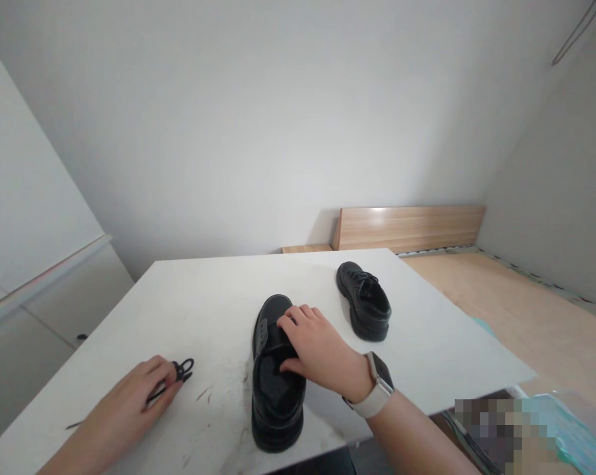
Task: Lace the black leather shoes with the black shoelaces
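A black leather shoe (277, 409) rests sole down on the white table, toe pointing away from me. Its eyelet flap on the left shows holes with no lace through them. My right hand (312, 346), a watch on its wrist, grips the shoe's right side, thumb at the opening and fingers over the upper. To the left, my left hand (152, 382) is closed on a bundled black shoelace (185, 368), whose loops stick out past the fingertips. Farther back on the right stands a second black shoe (364, 300) with its lace in place.
The white table (204, 284) bears brown scuff marks near the front. Beyond its right edge are a wooden bed board with a headboard (411, 227) and a teal plastic package (569, 429). A white cabinet (35, 330) stands on the left.
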A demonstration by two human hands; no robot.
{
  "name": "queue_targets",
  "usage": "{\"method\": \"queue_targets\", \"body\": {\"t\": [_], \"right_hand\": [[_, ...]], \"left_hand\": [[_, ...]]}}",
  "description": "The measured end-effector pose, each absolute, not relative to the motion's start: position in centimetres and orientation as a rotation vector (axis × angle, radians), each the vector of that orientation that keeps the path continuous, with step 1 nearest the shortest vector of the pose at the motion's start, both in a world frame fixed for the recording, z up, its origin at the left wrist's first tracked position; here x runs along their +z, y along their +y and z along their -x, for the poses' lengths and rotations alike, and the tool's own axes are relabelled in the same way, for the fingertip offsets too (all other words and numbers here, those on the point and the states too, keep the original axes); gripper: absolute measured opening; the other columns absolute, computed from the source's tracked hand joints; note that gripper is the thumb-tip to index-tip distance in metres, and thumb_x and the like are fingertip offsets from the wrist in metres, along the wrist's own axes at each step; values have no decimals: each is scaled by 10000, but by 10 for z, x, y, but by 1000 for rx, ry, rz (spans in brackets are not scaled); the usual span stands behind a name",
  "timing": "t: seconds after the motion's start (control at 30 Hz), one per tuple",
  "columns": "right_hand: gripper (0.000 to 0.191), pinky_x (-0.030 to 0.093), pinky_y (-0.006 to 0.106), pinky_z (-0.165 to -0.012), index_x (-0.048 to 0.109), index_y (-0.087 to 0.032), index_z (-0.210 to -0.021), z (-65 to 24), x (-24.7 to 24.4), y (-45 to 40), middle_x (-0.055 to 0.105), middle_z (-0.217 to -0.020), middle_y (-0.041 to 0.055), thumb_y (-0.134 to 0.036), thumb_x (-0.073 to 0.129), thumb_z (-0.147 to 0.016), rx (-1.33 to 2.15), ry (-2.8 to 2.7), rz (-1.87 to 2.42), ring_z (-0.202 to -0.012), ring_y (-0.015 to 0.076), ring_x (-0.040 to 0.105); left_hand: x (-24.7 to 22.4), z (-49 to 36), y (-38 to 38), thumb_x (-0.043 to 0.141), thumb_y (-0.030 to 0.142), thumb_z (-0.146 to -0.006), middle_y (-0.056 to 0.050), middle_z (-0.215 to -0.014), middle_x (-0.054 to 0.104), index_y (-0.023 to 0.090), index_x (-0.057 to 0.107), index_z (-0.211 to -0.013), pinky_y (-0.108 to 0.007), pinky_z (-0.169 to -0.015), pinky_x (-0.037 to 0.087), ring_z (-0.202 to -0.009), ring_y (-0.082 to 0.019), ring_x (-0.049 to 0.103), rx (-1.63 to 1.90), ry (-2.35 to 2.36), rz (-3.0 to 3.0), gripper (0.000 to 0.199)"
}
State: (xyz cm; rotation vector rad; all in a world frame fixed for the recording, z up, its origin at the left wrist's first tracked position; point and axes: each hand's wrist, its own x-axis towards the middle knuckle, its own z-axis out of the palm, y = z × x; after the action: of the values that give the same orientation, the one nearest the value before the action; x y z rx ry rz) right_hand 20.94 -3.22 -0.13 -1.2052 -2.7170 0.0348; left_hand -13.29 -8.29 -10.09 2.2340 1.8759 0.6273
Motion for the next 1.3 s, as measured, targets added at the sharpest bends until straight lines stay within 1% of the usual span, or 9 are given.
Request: {"method": "queue_targets", "body": {"t": [0.13,0.23,0.4,0.63,0.77,0.9,1.03,1.2,1.3], "right_hand": [[244,500,399,-887,617,-127,-1030,-203,-2,-27,619,-1087,120,-251,734,-856,13,-2697,1182,-1020,273,577],[158,494,340,-868,626,-129,-1041,-205,-5,-24,645,-1069,101,-221,653,-916,162,-2667,1137,-995,235,604],[139,473,305,-842,660,-145,-1035,-204,-6,-18,701,-1026,82,-233,570,-975,282,-2587,1186,-980,218,654],[197,454,290,-825,673,-179,-1072,-194,-2,3,740,-1019,87,-270,510,-1011,413,-2399,1365,-959,206,685],[189,463,325,-860,609,-141,-1117,-195,-1,-2,697,-1037,104,-187,600,-934,418,-2246,1292,-985,227,637],[105,467,322,-851,558,-164,-1003,-202,8,-24,617,-1028,87,-112,568,-912,319,-2135,1068,-968,208,569],[41,490,274,-761,608,-168,-916,-203,12,-39,662,-939,52,-183,645,-906,442,-2505,901,-875,182,622],[291,529,340,-654,726,-71,-914,-187,5,-39,736,-913,163,-352,743,-843,169,-3069,961,-818,271,701],[207,542,352,-632,749,-71,-856,-172,6,-39,746,-846,160,-273,758,-814,142,-3187,975,-778,268,708]], "left_hand": [[-122,152,-84,624,402,-821,-92,-1191,671,263,681,-836,-389,-893,521,-1077,-307,640,665,1811,-2419,151],[-114,153,-83,614,363,-813,-99,-1306,605,286,684,-957,-466,-934,494,-1148,-343,598,821,1844,-2474,178],[-73,102,-80,583,377,-875,-76,-1236,622,293,649,-994,-461,-985,441,-1140,-319,584,1106,1701,-2428,161],[-37,11,-51,564,390,-935,-90,-1282,614,270,500,-1255,-407,-1025,448,-1206,-271,580,917,1381,-2143,347],[-38,-15,-27,563,320,-911,-64,-1108,630,243,454,-1144,-381,-929,486,-1061,-239,620,969,1260,-2048,268],[-44,-25,-20,483,282,-914,-27,-936,626,229,516,-1027,-342,-838,485,-897,-209,603,1080,1213,-2003,128],[-52,-27,-22,454,328,-920,-33,-821,651,216,613,-843,-342,-766,492,-820,-223,617,1181,1190,-1934,209],[-62,-27,-23,479,393,-945,-81,-1047,721,224,739,-987,-400,-947,481,-1041,-265,645,1175,1199,-1847,313],[-67,-26,-23,494,435,-960,-85,-1174,709,228,729,-1104,-418,-1047,440,-1163,-270,613,1186,1187,-1742,345]]}}
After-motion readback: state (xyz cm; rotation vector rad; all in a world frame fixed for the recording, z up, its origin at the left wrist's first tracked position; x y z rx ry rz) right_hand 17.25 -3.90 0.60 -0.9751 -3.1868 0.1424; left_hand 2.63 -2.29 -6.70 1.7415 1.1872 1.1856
